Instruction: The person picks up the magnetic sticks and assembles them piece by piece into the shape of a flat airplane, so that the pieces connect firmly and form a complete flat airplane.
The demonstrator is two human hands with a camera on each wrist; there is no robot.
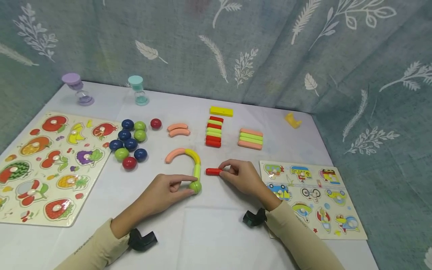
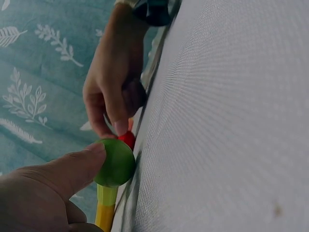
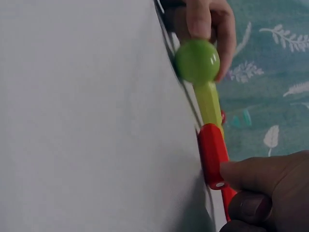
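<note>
**Near the middle of the table (image 1: 216, 243): green ball (image 1: 195, 187), red stick (image 1: 213, 171)**

Your left hand (image 1: 165, 193) pinches the ball between thumb and index finger. Ball touches the near end of a hook: yellow-green straight stick (image 1: 197, 171), yellow curved stick (image 1: 193, 155), pink curved stick (image 1: 175, 154), end to end. Your right hand (image 1: 242, 176) pinches the red stick by its right end, just right of the yellow-green one, apart from it. Fruit puzzle board (image 1: 59, 142) off left; vehicle puzzle board (image 1: 351, 235) near your right hand.
</note>
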